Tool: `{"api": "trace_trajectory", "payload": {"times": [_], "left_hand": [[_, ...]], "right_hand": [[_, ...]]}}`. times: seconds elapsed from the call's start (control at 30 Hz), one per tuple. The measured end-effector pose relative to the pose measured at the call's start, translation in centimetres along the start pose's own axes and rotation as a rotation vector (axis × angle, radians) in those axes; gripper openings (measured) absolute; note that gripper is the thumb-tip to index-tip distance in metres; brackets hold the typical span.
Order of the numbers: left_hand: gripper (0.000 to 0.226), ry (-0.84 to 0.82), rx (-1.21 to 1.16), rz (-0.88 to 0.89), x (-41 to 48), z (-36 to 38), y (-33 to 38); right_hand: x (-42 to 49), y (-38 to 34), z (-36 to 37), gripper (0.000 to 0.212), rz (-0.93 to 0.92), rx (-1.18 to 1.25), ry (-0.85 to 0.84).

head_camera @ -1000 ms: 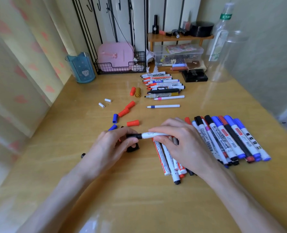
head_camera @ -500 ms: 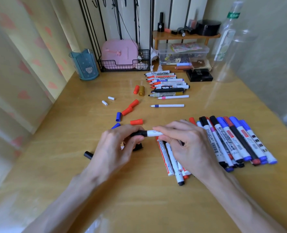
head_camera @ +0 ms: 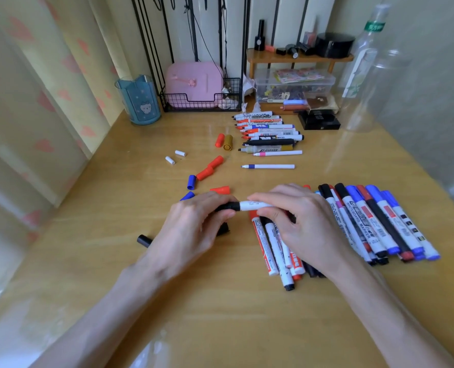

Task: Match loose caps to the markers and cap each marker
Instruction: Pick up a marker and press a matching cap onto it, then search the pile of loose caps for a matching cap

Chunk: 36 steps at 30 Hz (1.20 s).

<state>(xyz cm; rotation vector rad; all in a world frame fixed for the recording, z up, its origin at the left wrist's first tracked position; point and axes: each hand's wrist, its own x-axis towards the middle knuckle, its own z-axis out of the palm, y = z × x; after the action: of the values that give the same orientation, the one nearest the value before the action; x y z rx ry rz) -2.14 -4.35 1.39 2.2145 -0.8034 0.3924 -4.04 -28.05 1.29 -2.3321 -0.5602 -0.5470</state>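
Observation:
I hold a white marker [head_camera: 252,205] level above the wooden table [head_camera: 220,309]. My right hand [head_camera: 297,224] pinches its barrel. My left hand [head_camera: 191,229] grips the black cap [head_camera: 229,207] on its left end; how far the cap is seated is hidden by my fingers. Capped markers [head_camera: 374,224] lie in a fan to the right, with more capped ones [head_camera: 276,251] under my right hand. Uncapped markers [head_camera: 268,134] lie in a row at the back. Loose red caps [head_camera: 211,167], blue caps [head_camera: 191,181], white caps [head_camera: 174,156] and a black cap [head_camera: 144,240] are scattered at the left.
At the back stand a blue cup [head_camera: 139,102], a wire basket [head_camera: 202,102] with a pink box, a clear storage box [head_camera: 295,86] under a small shelf, and clear plastic bottles [head_camera: 366,67]. A curtain [head_camera: 34,102] hangs along the left edge.
My hands have come closer together along the marker, and the black cap end has slid further into my left hand. The view has shifted slightly.

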Motion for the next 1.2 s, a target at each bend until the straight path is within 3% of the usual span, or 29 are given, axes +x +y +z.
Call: {"api": "trace_trajectory", "payload": {"times": [0.2,0.4,0.83,1.0,1.2], "left_hand": [[0.017,0.014,-0.148,-0.109,0.6,0.7,0.3],[0.028,0.013,-0.239,-0.155,2.1,1.6,1.1],[0.025,-0.097,-0.208,-0.057,4.7,5.6,4.5],[0.028,-0.088,-0.197,-0.051,4.5,6.0,4.9],[0.03,-0.074,-0.187,-0.063,4.0,5.3,3.6]], "right_hand": [[0.3,-1.4,-1.2,0.017,-0.023,-0.192,0.104],[-0.4,-0.8,-3.1,0.012,0.05,-0.196,0.094],[-4.0,4.2,-9.8,0.016,0.732,-0.371,0.276],[-4.2,4.6,-9.5,0.02,0.819,-0.355,0.251],[-3.9,4.6,-9.2,0.012,0.8,-0.365,0.259]]}}
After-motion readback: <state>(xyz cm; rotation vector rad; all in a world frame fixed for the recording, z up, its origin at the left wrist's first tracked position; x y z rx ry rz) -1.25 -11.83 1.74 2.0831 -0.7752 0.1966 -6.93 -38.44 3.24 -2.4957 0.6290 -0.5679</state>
